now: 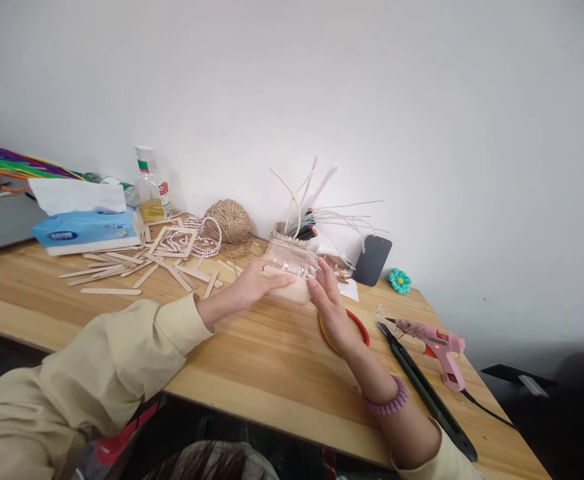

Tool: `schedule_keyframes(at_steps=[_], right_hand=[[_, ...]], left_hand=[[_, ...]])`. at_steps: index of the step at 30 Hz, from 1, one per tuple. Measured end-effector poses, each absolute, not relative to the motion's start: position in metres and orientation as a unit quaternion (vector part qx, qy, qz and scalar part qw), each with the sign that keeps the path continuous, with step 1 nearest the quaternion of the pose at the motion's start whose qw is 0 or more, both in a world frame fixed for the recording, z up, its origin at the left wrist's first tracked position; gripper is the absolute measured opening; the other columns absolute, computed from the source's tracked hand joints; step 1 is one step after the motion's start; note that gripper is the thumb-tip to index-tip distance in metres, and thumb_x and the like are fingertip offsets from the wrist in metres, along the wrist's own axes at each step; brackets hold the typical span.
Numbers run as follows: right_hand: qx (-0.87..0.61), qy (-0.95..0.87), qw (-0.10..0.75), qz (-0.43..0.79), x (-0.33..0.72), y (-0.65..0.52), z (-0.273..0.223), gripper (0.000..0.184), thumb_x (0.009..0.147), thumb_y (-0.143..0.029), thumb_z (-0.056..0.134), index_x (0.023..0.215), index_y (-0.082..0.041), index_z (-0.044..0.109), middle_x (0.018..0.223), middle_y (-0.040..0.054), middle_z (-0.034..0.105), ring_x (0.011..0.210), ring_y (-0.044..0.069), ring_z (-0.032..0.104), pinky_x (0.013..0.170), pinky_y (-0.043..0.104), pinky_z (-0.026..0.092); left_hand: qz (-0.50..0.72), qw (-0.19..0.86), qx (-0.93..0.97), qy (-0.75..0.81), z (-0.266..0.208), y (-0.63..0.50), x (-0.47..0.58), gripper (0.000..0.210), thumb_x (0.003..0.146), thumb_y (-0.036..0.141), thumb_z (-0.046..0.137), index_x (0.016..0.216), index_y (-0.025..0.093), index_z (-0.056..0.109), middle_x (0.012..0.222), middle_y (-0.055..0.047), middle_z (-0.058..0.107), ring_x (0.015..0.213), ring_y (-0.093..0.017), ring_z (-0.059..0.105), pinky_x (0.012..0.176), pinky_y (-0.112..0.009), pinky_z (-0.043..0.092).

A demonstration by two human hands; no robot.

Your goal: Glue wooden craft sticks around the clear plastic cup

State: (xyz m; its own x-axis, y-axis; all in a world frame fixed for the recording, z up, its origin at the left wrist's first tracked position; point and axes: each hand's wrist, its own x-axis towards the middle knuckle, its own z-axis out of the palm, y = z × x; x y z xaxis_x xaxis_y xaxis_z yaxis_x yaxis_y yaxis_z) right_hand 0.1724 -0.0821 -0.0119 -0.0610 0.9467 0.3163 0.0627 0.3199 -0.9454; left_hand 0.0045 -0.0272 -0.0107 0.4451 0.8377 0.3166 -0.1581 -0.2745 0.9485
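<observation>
Both my hands hold a clear plastic container point(295, 261) on its side above the table, with flat pale craft sticks point(292, 291) along its near side. My left hand point(262, 281) grips the left end, its thumb lying along the sticks. At the right end, my right hand point(329, 303) curls its fingers around the container, thumb against the sticks. Behind it stands a holder wrapped in braided twine point(289, 235), with pens and pale stems in it. Partly under my right wrist lies a red and yellow ring point(359, 327), perhaps a tape roll.
Loose craft sticks point(111, 291), bead strings point(212, 247) and a twine ball point(229, 220) lie left. A tissue pack point(89, 230) and glass bottle point(153, 190) stand farther back. Right are a phone point(373, 260), crocheted flower point(400, 281), dark green cutter point(427, 393) and pink glue gun point(437, 343).
</observation>
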Motion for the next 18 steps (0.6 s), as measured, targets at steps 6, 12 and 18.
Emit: schedule_keyframes(at_steps=[6, 12, 18], right_hand=[[-0.406, -0.604, 0.552, 0.407, 0.172, -0.081, -0.011, 0.052, 0.088, -0.048, 0.055, 0.133, -0.031, 0.035, 0.151, 0.0051, 0.038, 0.139, 0.019, 0.035, 0.115, 0.043, 0.029], [-0.431, -0.561, 0.561, 0.429, 0.184, -0.069, -0.026, 0.065, 0.081, -0.055, 0.060, 0.135, -0.031, 0.033, 0.152, 0.0083, 0.035, 0.136, 0.026, 0.039, 0.107, 0.048, 0.038], [-0.478, -0.641, 0.541, 0.260, 0.203, -0.066, -0.028, 0.076, 0.078, -0.058, 0.062, 0.139, -0.030, 0.027, 0.151, 0.0110, 0.030, 0.141, 0.026, 0.028, 0.113, 0.051, 0.026]], left_hand=[[0.459, 0.547, 0.647, 0.268, -0.006, -0.029, 0.005, 0.041, 0.064, 0.044, 0.076, 0.090, 0.012, 0.070, 0.093, -0.008, 0.074, 0.091, -0.024, 0.067, 0.083, -0.033, 0.051], [0.412, 0.513, 0.671, 0.341, -0.001, -0.022, 0.001, 0.049, 0.049, 0.036, 0.081, 0.087, 0.015, 0.057, 0.076, 0.000, 0.065, 0.072, -0.017, 0.061, 0.066, -0.027, 0.047], [0.237, 0.326, 0.850, 0.339, 0.008, -0.012, -0.014, 0.020, 0.062, 0.025, 0.070, 0.079, 0.016, 0.064, 0.082, -0.002, 0.065, 0.081, -0.021, 0.061, 0.074, -0.030, 0.045]])
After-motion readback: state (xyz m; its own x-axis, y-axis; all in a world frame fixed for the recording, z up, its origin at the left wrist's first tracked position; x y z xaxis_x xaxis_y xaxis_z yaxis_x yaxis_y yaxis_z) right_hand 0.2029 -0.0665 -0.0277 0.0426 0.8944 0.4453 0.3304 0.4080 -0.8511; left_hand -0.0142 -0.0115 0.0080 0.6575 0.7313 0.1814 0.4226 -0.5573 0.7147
